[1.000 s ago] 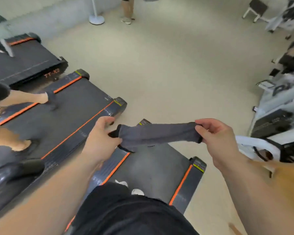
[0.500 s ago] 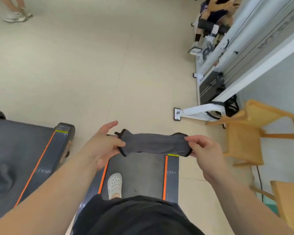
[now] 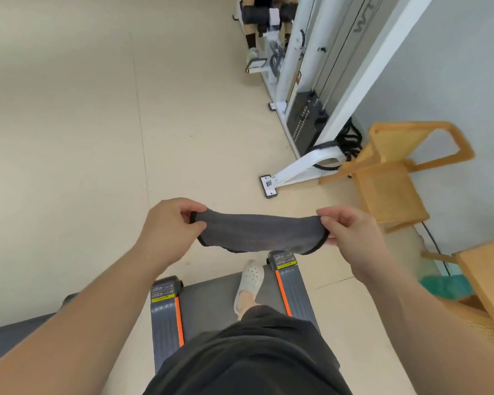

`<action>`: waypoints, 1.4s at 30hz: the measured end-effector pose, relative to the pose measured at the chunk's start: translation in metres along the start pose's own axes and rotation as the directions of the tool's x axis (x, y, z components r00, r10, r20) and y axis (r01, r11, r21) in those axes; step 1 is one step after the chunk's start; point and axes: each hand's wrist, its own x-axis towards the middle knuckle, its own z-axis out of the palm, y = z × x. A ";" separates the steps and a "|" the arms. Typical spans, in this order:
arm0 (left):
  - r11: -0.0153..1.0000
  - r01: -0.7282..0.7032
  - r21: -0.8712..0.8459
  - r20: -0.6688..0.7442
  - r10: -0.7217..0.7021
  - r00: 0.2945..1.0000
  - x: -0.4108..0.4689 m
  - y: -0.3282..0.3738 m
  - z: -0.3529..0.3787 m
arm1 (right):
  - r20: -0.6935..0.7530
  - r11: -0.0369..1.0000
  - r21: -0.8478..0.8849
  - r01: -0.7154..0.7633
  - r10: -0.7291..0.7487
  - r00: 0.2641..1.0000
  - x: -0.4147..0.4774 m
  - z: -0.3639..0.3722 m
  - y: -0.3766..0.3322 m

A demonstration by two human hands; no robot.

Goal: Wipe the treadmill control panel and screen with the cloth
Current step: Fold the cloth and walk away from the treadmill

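My left hand [image 3: 169, 226] and right hand [image 3: 351, 235] each pinch an end of the grey cloth [image 3: 257, 235], stretched between them above the treadmill [image 3: 166, 309] deck's far end; folding it flat should help, panel out of view.

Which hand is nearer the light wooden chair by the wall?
Right. The right hand pinches the grey cloth at its end nearest the light wooden chair; the left hand holds the far end, across the cloth.
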 end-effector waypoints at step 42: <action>0.973 0.112 -0.203 0.564 0.023 0.825 0.521 0.172 0.322 | -0.574 0.876 0.479 -0.055 0.360 0.735 0.437 -0.055 0.083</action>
